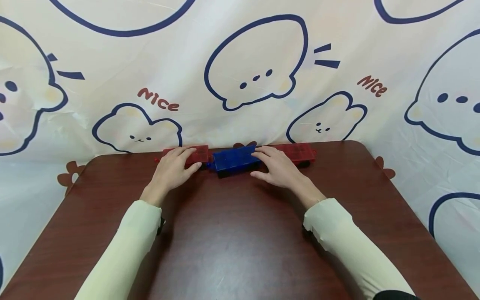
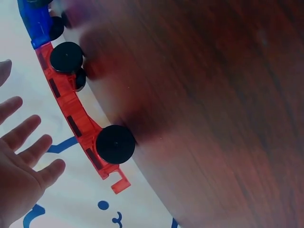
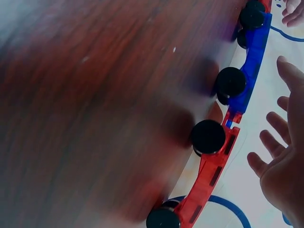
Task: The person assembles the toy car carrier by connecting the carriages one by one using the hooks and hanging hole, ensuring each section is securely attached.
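Three see-through toy train cars stand in a row along the table's far edge: a red car [image 1: 198, 154] on the left, a blue car [image 1: 234, 160] in the middle, another red car [image 1: 300, 153] on the right. All have black wheels. Over the left red car is my left hand [image 1: 171, 168], its fingers spread; in the left wrist view a gap shows between fingers and car. My right hand [image 1: 279, 168] is above where the blue and right red cars meet, partly hiding both. Its fingers [image 3: 273, 142] are apart from the cars in the right wrist view.
The dark brown wooden table [image 1: 225, 233] stretches from the cars toward me. Behind its far edge hangs a pale cloth [image 1: 187, 62] printed with blue-outlined cartoon shapes, close to the cars.
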Tool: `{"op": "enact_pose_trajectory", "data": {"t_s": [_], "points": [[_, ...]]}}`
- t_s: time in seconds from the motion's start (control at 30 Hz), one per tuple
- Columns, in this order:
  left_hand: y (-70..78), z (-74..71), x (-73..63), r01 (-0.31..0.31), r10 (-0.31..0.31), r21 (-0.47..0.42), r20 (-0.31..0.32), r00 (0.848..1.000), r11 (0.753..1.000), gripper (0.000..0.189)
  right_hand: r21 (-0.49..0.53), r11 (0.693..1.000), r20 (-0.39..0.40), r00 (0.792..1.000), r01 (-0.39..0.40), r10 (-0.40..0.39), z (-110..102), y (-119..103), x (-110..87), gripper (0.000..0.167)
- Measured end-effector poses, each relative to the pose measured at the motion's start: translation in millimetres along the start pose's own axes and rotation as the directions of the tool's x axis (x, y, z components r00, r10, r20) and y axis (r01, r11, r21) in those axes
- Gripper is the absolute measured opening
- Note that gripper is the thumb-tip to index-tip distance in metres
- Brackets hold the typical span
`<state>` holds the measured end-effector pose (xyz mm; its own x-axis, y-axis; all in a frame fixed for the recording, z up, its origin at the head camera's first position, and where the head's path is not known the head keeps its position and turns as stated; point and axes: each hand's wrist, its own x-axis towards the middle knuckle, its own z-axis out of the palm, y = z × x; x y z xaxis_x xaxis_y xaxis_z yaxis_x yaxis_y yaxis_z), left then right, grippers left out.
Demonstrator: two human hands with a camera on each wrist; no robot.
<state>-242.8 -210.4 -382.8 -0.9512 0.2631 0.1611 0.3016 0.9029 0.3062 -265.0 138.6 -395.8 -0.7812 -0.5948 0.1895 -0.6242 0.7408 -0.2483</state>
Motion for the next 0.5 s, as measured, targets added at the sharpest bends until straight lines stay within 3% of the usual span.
{"op": "enact_pose_trajectory", "data": {"t_s": [0.5], "points": [[-7.9,6.6,11.9,0.007,-0.008,0.011,0.079,0.997,1.000,0.069,-0.020,1.000,0.077,0.997,-0.012,0.013,5.6,-8.3,19.6,0.070]]}}
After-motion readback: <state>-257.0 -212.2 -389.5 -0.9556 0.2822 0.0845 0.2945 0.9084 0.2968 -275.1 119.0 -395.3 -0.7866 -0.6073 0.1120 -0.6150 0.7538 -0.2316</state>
